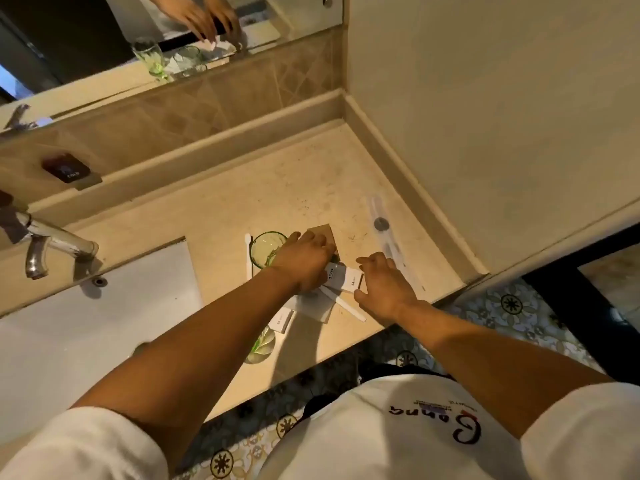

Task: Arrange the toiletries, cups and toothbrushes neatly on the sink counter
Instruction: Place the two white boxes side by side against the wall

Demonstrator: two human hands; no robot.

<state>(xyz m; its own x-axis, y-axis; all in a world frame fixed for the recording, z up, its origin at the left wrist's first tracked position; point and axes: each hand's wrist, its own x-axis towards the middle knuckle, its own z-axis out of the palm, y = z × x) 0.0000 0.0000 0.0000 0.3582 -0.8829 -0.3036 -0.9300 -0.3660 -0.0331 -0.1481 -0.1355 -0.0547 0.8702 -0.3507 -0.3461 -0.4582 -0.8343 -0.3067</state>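
My left hand (304,258) lies palm down on a pile of small toiletry boxes, its fingers curled over a brown card (327,232). A white box (334,276) shows under its thumb side. Spread just right of a second white box (350,284), my right hand (384,285) has nothing in it. A green glass cup (266,249) stands upright left of my left hand, touching it. One white toothbrush (343,305) lies under the boxes and another (248,255) left of the cup. My left arm partly hides a second glass (261,344) by the front edge.
A wrapped toothbrush in a clear packet (381,221) lies near the right wall. Another white box (283,320) and a flat sachet (316,306) lie toward the counter's front edge (398,327). The sink basin (86,327) and tap (52,240) are on the left, the mirror behind.
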